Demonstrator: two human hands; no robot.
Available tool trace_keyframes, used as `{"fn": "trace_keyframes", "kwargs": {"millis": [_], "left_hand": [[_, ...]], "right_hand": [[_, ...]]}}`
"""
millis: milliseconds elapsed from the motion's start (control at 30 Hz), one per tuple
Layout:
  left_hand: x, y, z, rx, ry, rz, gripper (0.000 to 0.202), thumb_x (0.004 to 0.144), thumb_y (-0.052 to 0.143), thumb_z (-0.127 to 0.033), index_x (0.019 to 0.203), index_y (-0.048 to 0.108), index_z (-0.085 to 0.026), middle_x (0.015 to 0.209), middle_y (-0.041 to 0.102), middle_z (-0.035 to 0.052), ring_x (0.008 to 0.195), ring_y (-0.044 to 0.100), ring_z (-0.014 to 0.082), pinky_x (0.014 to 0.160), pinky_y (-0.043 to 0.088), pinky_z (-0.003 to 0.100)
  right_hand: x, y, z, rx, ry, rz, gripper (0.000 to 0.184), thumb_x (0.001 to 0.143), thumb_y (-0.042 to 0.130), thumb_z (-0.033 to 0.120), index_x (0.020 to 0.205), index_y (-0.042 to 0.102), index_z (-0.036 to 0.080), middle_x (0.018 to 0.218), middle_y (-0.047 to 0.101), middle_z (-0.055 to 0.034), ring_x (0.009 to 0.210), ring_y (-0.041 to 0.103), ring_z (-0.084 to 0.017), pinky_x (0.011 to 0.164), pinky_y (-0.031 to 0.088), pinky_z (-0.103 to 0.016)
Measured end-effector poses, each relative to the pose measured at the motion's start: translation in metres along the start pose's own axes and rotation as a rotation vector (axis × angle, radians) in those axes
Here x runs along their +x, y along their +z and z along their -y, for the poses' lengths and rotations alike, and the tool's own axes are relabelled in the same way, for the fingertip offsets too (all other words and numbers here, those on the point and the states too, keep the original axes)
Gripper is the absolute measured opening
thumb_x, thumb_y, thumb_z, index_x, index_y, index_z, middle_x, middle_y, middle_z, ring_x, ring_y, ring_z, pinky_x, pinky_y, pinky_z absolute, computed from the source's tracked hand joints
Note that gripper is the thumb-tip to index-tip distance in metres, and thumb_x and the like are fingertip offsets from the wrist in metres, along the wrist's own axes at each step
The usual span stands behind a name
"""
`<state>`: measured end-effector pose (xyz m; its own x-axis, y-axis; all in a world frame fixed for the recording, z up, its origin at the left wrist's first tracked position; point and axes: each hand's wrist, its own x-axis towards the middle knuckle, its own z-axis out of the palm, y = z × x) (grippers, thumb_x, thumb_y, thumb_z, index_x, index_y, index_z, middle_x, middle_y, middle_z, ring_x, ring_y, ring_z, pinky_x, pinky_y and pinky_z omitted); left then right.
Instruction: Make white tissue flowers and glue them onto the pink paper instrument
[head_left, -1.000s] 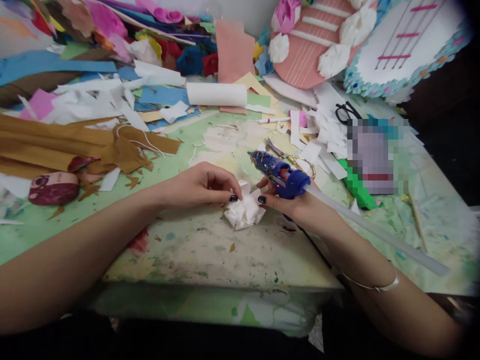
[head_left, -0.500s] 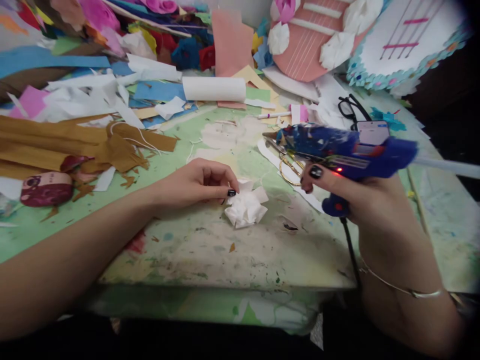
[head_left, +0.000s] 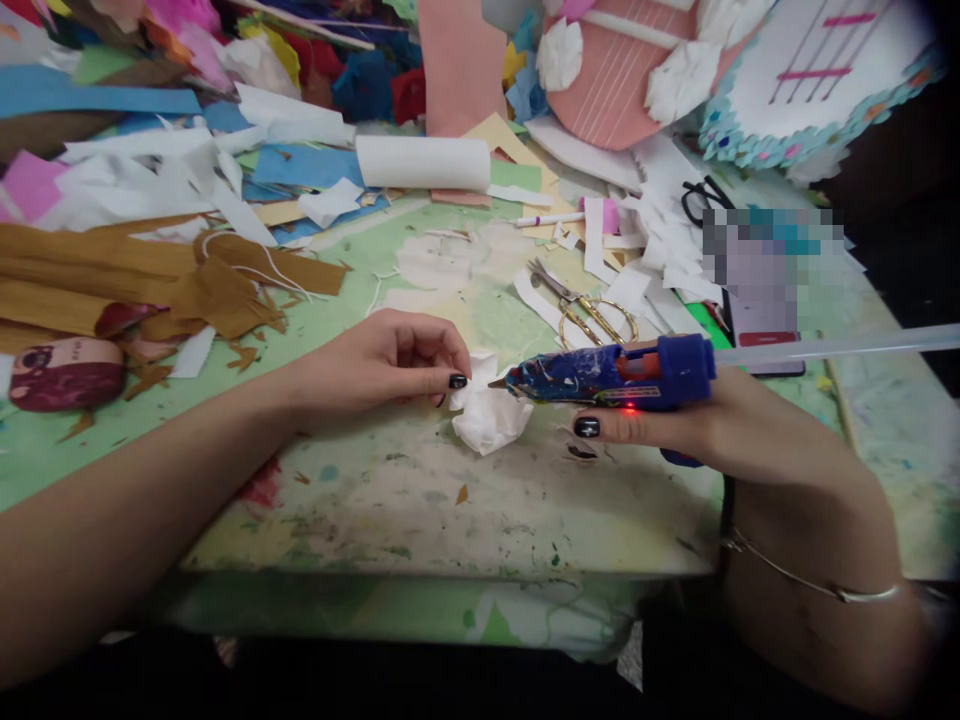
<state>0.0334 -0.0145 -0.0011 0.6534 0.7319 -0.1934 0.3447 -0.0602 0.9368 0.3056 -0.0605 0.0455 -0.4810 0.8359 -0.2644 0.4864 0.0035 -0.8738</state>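
Note:
A white crepe-paper flower (head_left: 489,420) rests on the stained table in front of me. My left hand (head_left: 405,360) pinches its left edge between thumb and forefinger. In my right hand (head_left: 675,425) is a blue hot glue gun (head_left: 600,372), its red light lit and a clear glue stick (head_left: 832,347) sticking out of the back. The gun's nozzle points left and lies over the upper part of the flower; whether it touches the paper I cannot tell. My right fingers are wrapped round the grip, mostly hidden behind the gun.
Gold-handled scissors (head_left: 581,305) lie just beyond the gun. A white paper roll (head_left: 424,163) and a marker (head_left: 551,219) are farther back. Brown crepe paper (head_left: 97,265) and a dark red mouse-like object (head_left: 67,374) sit left. Paper guitars (head_left: 600,90) stand at the back right.
My right hand has brought the glue gun down and to the left, so its nozzle is now over the flower. My left hand keeps its pinch, almost in place.

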Motion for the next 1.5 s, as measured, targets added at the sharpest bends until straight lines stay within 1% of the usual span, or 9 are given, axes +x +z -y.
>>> {"fn": "trace_keyframes", "kwargs": {"millis": [133,333,533,667,900,1100,1300,1400,1500], "left_hand": [[-0.0004,0.0003,-0.0006,0.0,0.008,0.005,0.007,0.085,0.061,-0.021,0.086,0.066,-0.017,0.07,0.065,0.0002,0.06,0.056,0.0076,0.053,0.04,0.016],[-0.001,0.0009,-0.0017,-0.023,0.011,0.002,0.007,0.085,0.061,-0.021,0.085,0.066,-0.016,0.071,0.065,0.0,0.061,0.056,0.0071,0.054,0.041,0.015],[-0.0007,0.0009,-0.0009,-0.001,-0.003,-0.003,0.007,0.084,0.062,-0.022,0.086,0.067,-0.017,0.069,0.064,0.0003,0.06,0.057,0.0081,0.053,0.041,0.016],[-0.0007,0.0008,-0.0004,-0.02,0.013,0.001,0.006,0.085,0.061,-0.02,0.086,0.067,-0.018,0.07,0.065,0.0001,0.061,0.056,0.0077,0.054,0.041,0.016],[-0.001,0.0006,-0.0009,-0.038,0.006,0.013,0.006,0.085,0.063,-0.018,0.084,0.069,-0.018,0.071,0.066,-0.0005,0.063,0.056,0.007,0.056,0.042,0.014],[-0.0006,0.0012,-0.0011,-0.04,-0.003,0.01,0.007,0.085,0.062,-0.019,0.085,0.069,-0.018,0.071,0.066,-0.0006,0.062,0.057,0.0074,0.056,0.042,0.015],[-0.0007,0.001,-0.0007,-0.048,0.013,0.014,0.007,0.085,0.062,-0.019,0.085,0.069,-0.016,0.071,0.065,-0.0002,0.062,0.056,0.0068,0.056,0.042,0.014],[0.0,0.0008,0.0005,-0.038,0.026,0.015,0.007,0.085,0.062,-0.018,0.085,0.068,-0.016,0.071,0.066,-0.0002,0.062,0.056,0.0067,0.055,0.042,0.013],[0.0007,0.001,0.0019,-0.028,0.03,0.01,0.007,0.085,0.062,-0.018,0.085,0.069,-0.017,0.069,0.065,-0.0004,0.06,0.055,0.0067,0.054,0.041,0.013]], "right_hand": [[-0.0002,-0.0006,-0.0016,-0.005,0.009,0.035,0.022,0.078,0.07,0.04,0.082,0.072,0.018,0.072,0.072,-0.0023,0.064,0.065,-0.017,0.059,0.054,-0.026],[0.0013,0.0,-0.0009,-0.032,0.002,0.047,0.023,0.078,0.069,0.039,0.088,0.072,0.019,0.072,0.071,-0.0013,0.063,0.063,-0.016,0.058,0.054,-0.026],[-0.0008,-0.0016,-0.0007,-0.058,0.01,0.047,0.025,0.075,0.072,0.038,0.093,0.074,0.019,0.087,0.074,-0.0024,0.072,0.065,-0.017,0.063,0.055,-0.025],[-0.0008,-0.0015,-0.0009,-0.094,-0.015,0.062,0.026,0.076,0.071,0.039,0.093,0.074,0.019,0.079,0.072,-0.0016,0.068,0.062,-0.016,0.059,0.053,-0.024],[0.002,-0.0004,-0.0036,-0.039,0.024,0.037,0.023,0.08,0.068,0.041,0.08,0.069,0.018,0.067,0.068,-0.001,0.06,0.06,-0.015,0.055,0.051,-0.025],[0.0002,0.0003,-0.0012,0.052,0.057,0.05,0.029,0.08,0.068,0.039,0.102,0.071,0.021,0.074,0.071,-0.0007,0.068,0.064,-0.017,0.06,0.053,-0.026],[0.0025,0.0002,-0.0041,-0.008,0.016,0.069,0.024,0.08,0.068,0.043,0.08,0.068,0.018,0.062,0.065,0.0015,0.057,0.059,-0.012,0.05,0.047,-0.021],[0.0019,-0.0031,-0.0039,-0.027,0.024,0.093,0.026,0.079,0.068,0.044,0.083,0.069,0.018,0.068,0.069,0.0002,0.062,0.062,-0.014,0.055,0.051,-0.022],[-0.0005,-0.0068,-0.0018,-0.067,0.008,0.076,0.027,0.077,0.07,0.042,0.089,0.072,0.018,0.081,0.073,-0.0018,0.077,0.067,-0.017,0.065,0.056,-0.023]]}}
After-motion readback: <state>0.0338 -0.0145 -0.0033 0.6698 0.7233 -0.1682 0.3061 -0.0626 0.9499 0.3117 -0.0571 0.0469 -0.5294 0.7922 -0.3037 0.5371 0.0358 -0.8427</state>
